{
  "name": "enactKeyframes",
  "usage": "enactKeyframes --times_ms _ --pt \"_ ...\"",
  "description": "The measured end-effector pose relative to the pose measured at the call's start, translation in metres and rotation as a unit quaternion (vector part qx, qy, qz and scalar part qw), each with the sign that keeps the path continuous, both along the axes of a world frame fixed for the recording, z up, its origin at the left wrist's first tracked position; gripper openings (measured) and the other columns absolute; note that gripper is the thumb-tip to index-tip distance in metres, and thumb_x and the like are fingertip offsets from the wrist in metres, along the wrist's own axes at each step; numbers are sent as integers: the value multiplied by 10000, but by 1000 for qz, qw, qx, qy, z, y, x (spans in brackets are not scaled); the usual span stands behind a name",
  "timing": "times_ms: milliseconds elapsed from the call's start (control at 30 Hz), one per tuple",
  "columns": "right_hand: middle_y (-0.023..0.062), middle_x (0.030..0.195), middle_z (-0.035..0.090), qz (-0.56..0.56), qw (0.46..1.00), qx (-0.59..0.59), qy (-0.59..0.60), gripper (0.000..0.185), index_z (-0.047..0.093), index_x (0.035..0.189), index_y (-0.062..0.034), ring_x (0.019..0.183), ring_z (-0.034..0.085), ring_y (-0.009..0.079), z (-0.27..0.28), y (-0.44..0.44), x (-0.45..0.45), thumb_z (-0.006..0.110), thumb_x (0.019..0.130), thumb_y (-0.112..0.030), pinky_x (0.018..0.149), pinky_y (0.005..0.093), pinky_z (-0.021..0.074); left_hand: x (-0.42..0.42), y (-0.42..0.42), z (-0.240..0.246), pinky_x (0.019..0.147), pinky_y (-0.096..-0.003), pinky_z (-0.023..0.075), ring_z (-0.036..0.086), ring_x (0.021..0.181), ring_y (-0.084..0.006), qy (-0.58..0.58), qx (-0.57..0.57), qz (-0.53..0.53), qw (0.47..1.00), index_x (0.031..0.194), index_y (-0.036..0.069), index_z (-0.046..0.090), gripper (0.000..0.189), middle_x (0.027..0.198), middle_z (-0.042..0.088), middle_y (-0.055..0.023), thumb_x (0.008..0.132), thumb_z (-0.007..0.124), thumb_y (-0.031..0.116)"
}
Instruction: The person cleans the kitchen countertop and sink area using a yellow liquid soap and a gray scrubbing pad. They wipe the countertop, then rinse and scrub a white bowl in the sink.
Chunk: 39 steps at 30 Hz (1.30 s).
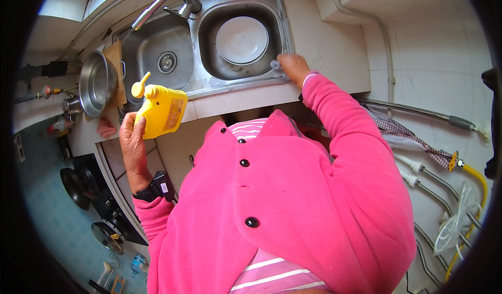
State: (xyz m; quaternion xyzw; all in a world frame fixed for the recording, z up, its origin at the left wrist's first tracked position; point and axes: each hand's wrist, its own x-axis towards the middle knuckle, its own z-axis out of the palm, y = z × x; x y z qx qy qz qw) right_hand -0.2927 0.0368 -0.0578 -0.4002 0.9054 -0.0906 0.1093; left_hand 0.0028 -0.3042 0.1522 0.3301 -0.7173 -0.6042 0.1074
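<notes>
My left hand (133,145) grips a yellow plastic bottle (162,111) by its lower side, in front of the left sink basin. The bottle is tilted; its side bears a label with writing, and a round yellow cap piece (138,89) sticks out beside its neck. At the right rim of the sink, my right hand (293,67) is closed around a small grey scourer (275,65), partly hidden by the fingers and slightly blurred. White bowls (242,39), seemingly stacked, sit in the right basin (208,27), close to that hand.
A chrome faucet (188,5) reaches over the left basin (135,52). To the left, a steel basin (96,84) leans by a wooden board (114,70). A pink cloth (106,128) lies near the counter corner. Pans (74,188) stand on the stove; pipes (437,184) run at right.
</notes>
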Motion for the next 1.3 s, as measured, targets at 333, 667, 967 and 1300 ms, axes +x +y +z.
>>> enactKeyframes --times_ms 333,667,967,1300 --pt "174 836 672 24 996 73 -51 125 662 825 -85 825 658 368 -4 -2 10 538 823 -94 721 469 525 11 -8 1 776 -184 387 518 842 -35 -5 15 -4 1000 1019 68 598 164 895 599 23 965 582 222" --pt "175 845 673 -9 999 35 -17 93 646 812 -57 824 662 364 -9 -8 5 558 829 -80 726 457 530 25 -16 -1 756 -181 378 504 826 -31 1 16 -10 1000 1014 61 597 158 875 583 33 971 571 210" --pt "200 847 673 -99 995 18 3 122 668 828 -49 790 668 379 -7 -12 -6 572 832 -123 690 463 539 28 -14 1 715 -185 391 501 784 -32 3 16 -6 1000 979 45 588 151 860 578 27 965 579 195" --pt "210 867 640 -223 973 -33 46 111 612 844 -39 835 614 407 17 34 -25 563 799 -128 722 487 479 40 -17 7 742 -190 414 531 815 -45 12 8 -26 1000 1002 37 585 154 881 590 16 963 578 187"
